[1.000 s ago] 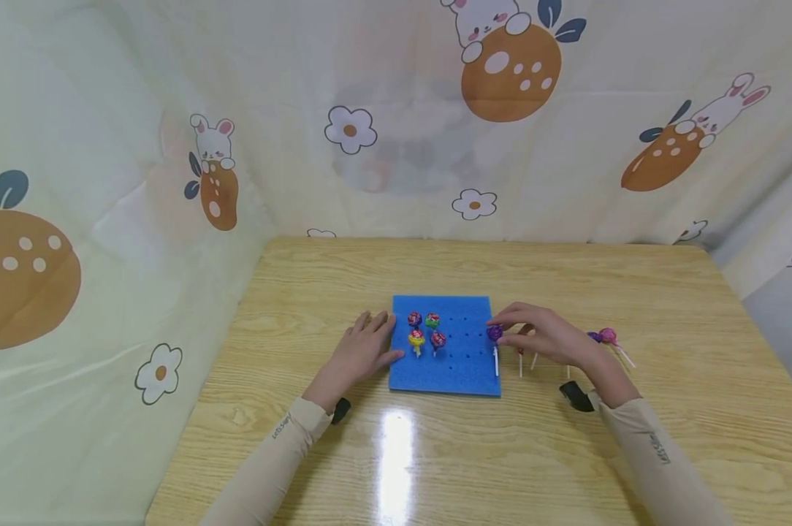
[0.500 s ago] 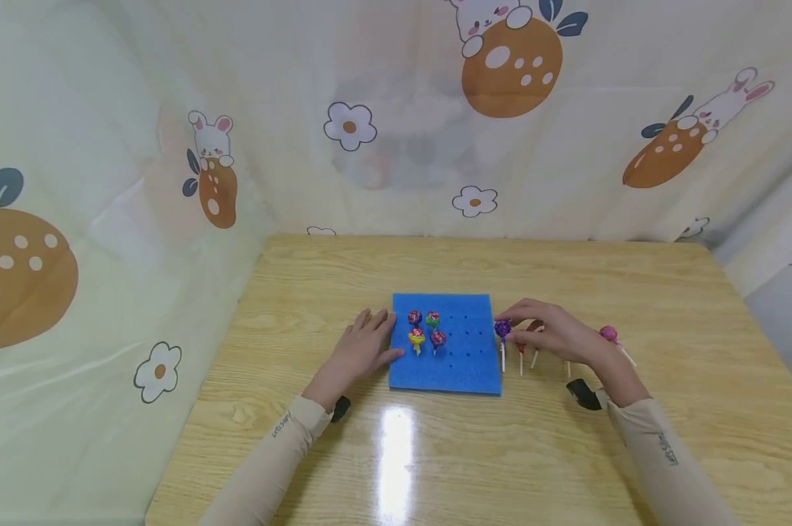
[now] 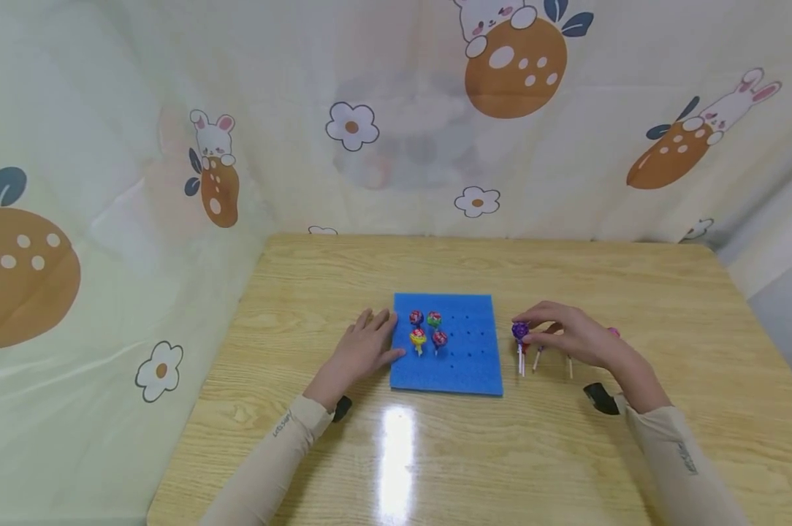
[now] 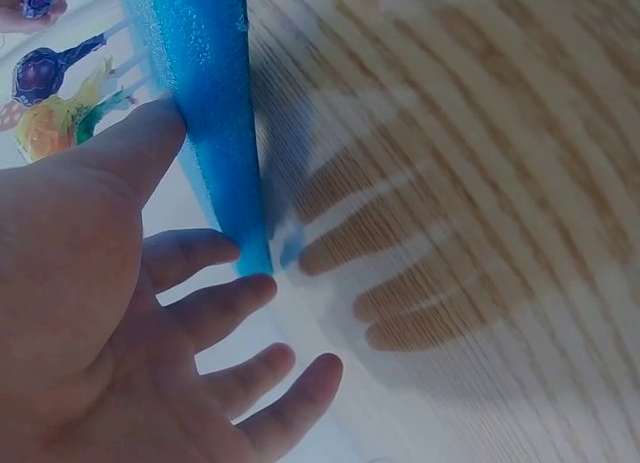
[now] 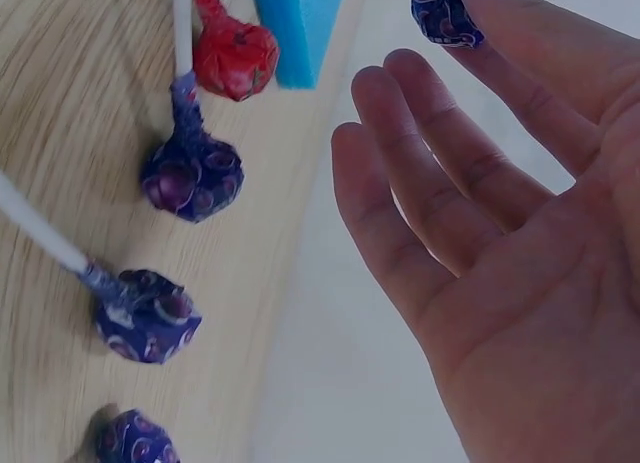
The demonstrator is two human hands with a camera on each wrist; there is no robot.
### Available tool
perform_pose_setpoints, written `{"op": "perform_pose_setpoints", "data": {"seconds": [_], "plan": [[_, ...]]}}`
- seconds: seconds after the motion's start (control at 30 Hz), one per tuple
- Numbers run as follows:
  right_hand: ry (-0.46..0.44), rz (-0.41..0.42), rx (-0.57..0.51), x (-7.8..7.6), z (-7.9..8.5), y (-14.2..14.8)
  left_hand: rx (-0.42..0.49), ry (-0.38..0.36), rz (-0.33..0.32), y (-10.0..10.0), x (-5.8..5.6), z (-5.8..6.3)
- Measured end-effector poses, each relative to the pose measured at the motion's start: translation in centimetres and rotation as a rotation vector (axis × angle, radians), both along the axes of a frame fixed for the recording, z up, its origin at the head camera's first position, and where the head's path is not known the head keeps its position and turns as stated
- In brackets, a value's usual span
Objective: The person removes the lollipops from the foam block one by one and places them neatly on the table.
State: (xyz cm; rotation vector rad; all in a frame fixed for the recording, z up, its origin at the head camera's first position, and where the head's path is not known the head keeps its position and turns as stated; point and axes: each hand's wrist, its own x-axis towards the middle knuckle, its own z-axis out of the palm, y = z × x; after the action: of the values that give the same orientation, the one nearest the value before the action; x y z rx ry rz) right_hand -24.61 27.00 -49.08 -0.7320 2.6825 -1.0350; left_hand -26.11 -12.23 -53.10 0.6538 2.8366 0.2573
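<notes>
A blue foam board [image 3: 447, 376] with rows of small holes lies on the table. Several wrapped lollipops stand in its left part, among them a yellow one [image 3: 418, 336] and a green one [image 3: 434, 319]. My left hand [image 3: 363, 351] rests at the board's left edge, and in the left wrist view its thumb and fingers touch the foam [image 4: 215, 103]. To the right of the board, my right hand [image 3: 567, 332] pinches a purple lollipop [image 3: 520, 331] by its head, the white stick hanging down. In the right wrist view only part of that head [image 5: 445, 15] shows.
Loose lollipops lie on the wooden table under and beside my right hand: a red one [image 5: 237, 55], several purple ones [image 5: 192, 178] and a pink one [image 3: 614, 332], mostly hidden. A patterned curtain [image 3: 402, 146] hangs behind the table [image 3: 343, 267].
My right hand has moved right with the purple lollipop, from over the board's right edge to above the loose lollipops. My left hand has stayed at the board.
</notes>
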Motion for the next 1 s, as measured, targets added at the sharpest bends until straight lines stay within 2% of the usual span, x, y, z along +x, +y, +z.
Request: {"op": "perform_pose_setpoints", "data": {"seconds": [0.27, 0.5, 0.77, 1.0], "plan": [[-0.034, 0.021, 0.004, 0.0, -0.2, 0.8, -0.003, -0.006, 0.006, -0.2, 0.1, 0.2], [-0.028, -0.013, 0.06, 0.7, 0.3, 2.4, 0.015, -0.01, -0.003, -0.1, 0.1, 0.2], [-0.057, -0.018, 0.049, 1.1, 0.2, 3.9, -0.01, -0.013, -0.003, 0.0, 0.2, 0.2], [-0.052, -0.008, 0.079, 1.0, 0.8, 4.8, 0.008, -0.012, 0.002, 0.1, 0.2, 0.4]]}}
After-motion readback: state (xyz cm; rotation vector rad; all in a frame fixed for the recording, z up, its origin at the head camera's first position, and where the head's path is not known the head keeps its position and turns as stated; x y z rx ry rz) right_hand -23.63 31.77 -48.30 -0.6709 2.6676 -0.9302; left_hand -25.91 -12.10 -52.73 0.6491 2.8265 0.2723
